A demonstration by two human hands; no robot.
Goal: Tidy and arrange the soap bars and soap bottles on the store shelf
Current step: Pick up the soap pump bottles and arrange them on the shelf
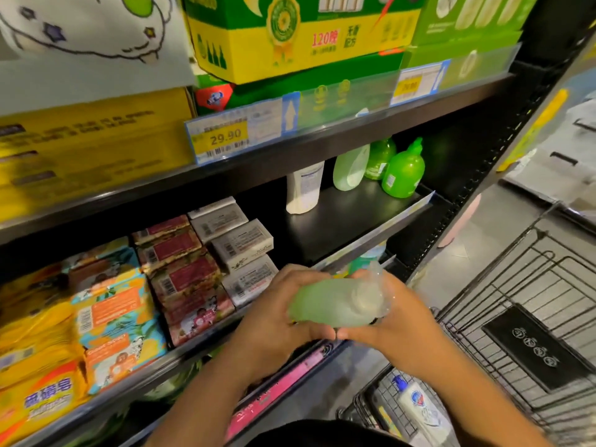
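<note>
A pale green soap bottle (335, 304) with a clear cap end lies sideways in front of the middle shelf (338, 227). My left hand (283, 304) grips its left end and my right hand (396, 314) grips the capped right end. At the back of that shelf stand a white bottle (304, 187), a light green bottle (350, 169) and two bright green pump bottles (403, 172). Stacked soap bars fill the shelf's left part: white ones (242, 246), dark red ones (183, 266) and orange-blue ones (113, 311).
A wire shopping cart (516, 317) stands at the right, with a white pump bottle (419, 404) in it. Green and yellow cartons (306, 37) sit on the upper shelf above a 29.90 price tag (225, 138). Yellow soap packs (35, 375) lie at far left.
</note>
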